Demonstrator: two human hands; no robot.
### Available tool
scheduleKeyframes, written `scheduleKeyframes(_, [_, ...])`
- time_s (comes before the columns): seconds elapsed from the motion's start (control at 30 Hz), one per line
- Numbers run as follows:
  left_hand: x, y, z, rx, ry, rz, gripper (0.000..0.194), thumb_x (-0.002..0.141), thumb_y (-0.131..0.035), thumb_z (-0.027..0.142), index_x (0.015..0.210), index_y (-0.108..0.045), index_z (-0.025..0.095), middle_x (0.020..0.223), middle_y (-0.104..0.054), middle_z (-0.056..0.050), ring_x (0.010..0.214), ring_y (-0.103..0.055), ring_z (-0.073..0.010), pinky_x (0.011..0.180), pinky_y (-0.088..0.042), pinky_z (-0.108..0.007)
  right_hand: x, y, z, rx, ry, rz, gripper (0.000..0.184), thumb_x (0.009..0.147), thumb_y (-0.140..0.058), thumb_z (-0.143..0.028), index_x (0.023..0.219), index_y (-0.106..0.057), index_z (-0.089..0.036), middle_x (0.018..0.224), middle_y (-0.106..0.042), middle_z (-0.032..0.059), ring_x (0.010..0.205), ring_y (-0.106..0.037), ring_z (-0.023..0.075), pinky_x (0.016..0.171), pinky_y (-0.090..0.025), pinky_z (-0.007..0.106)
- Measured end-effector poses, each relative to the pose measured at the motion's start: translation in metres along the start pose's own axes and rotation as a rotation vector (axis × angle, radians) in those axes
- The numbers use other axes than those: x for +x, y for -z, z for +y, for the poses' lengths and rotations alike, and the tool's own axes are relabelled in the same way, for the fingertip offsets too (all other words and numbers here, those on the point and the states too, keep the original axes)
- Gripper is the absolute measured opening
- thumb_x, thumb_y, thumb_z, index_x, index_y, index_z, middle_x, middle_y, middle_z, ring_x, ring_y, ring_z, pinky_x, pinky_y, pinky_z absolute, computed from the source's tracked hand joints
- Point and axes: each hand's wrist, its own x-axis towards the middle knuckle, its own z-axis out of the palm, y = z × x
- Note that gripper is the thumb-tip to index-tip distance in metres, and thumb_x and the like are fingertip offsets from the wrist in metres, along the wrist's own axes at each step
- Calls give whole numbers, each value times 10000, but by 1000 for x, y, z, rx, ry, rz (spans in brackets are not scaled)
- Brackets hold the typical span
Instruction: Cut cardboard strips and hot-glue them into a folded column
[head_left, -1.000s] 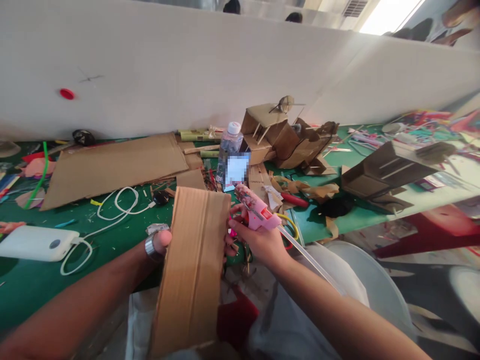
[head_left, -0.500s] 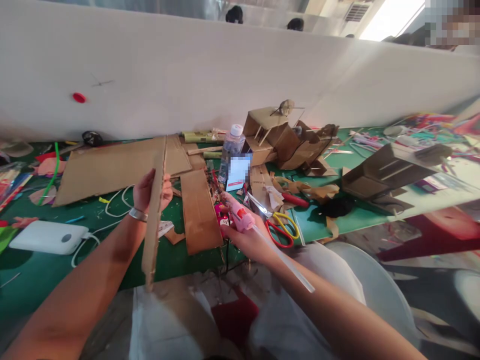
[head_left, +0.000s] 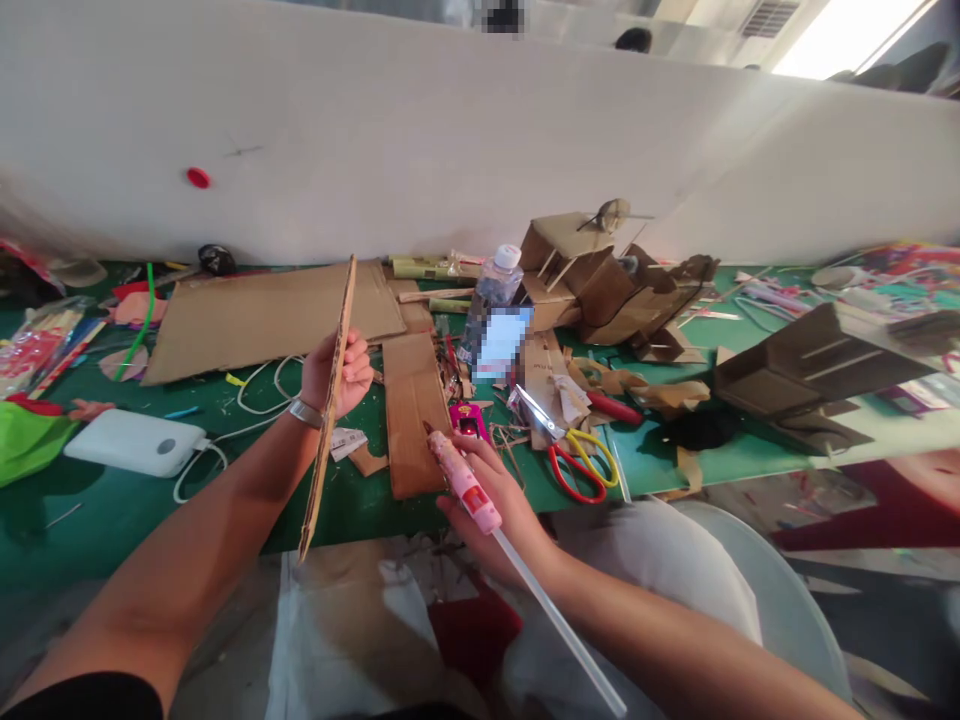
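My left hand (head_left: 351, 375) is closed around a flat cardboard piece (head_left: 328, 430), held upright with its thin edge toward me. In my right hand (head_left: 499, 500) lies a pink hot glue gun (head_left: 463, 482), its nozzle pointing up and left. A long translucent glue stick (head_left: 559, 622) sticks out of its back end over my forearm. Between the hands, a cardboard rectangle (head_left: 414, 415) lies on the green table, partly under the nozzle. Just beyond my right hand is a small pink-purple item (head_left: 470, 420). Scissors (head_left: 574, 452) with red and yellow handles lie to its right.
A phone (head_left: 502, 342) leans against a clear bottle (head_left: 507, 272). Cardboard constructions (head_left: 570, 250) stand behind and at the right (head_left: 810, 360). A large cardboard sheet (head_left: 277, 310) lies at the back left. A white power bank (head_left: 135, 443) with a cable sits left. Scraps litter the middle.
The view has shifted left. My right hand has drawn the glue gun back toward me, its nozzle now over the cardboard rectangle. The left hand's cardboard has turned more edge-on.
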Motion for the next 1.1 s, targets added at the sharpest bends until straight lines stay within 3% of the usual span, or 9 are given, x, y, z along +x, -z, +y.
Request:
scheduleKeyframes(0.2, [2,2,0,-41,-46,21,231,1027,-557,309,824,-563,200,586,-477,65,389,-442,-39,401,-357,-150,-1,-17,-2,175,-72,-5,624,884,-678,-124,1461,-609,-352,1420,-674,60,1416,-573,294,1213,-453,504])
scheduleKeyframes(0.37, [4,1,1,-83,-103,39,288,1077,-437,269,815,-537,203,573,-471,64,380,-394,-48,403,-352,-169,2,-22,-2,305,-181,73,597,870,-710,-155,1442,-629,-305,1460,-658,70,1401,-589,297,1239,-415,514])
scheduleKeyframes(0.47, [2,-5,2,-105,-144,46,309,1087,-399,239,802,-514,206,554,-445,72,364,-325,-55,392,-334,-181,4,-12,-4,392,-196,176,527,894,-722,-211,1409,-634,-282,1368,-704,84,1290,-666,286,1201,-454,512])
scheduleKeyframes(0.57, [-2,-12,1,-120,-161,48,370,1100,-300,204,781,-488,203,534,-395,76,350,-277,-56,380,-297,-181,9,7,-7,454,-206,295,440,902,-748,-266,1330,-649,-276,1287,-721,66,1335,-624,276,1250,-378,524])
scheduleKeyframes(0.67, [-5,-17,-3,-122,-150,48,374,1095,-303,183,768,-483,200,532,-376,76,344,-280,-47,376,-281,-174,15,22,-9,573,-265,399,161,877,-786,-302,994,-681,-264,1178,-725,39,1339,-606,275,1263,-348,522])
scheduleKeyframes(0.77, [-8,-17,-8,-114,-139,50,306,1067,-446,223,767,-505,212,533,-396,71,355,-322,-53,385,-315,-185,20,28,-11,814,-293,531,282,795,-844,-266,788,-562,-254,1046,-712,2,1189,-666,245,1194,-438,493])
scheduleKeyframes(0.93, [-11,-14,-10,-86,-131,57,269,1005,-588,447,825,-577,247,547,-451,38,386,-400,-102,412,-389,-264,22,31,-16,981,-336,612,343,741,-861,-212,771,-520,-243,941,-651,-33,783,-631,138,952,-579,390])
scheduleKeyframes(1.1, [-11,-14,-12,-79,-132,75,270,1007,-598,439,833,-557,236,548,-407,57,396,-364,-89,413,-376,-243,19,34,-15,996,-323,625,354,740,-863,-201,780,-513,-235,900,-614,-31,770,-623,134,825,-586,338])
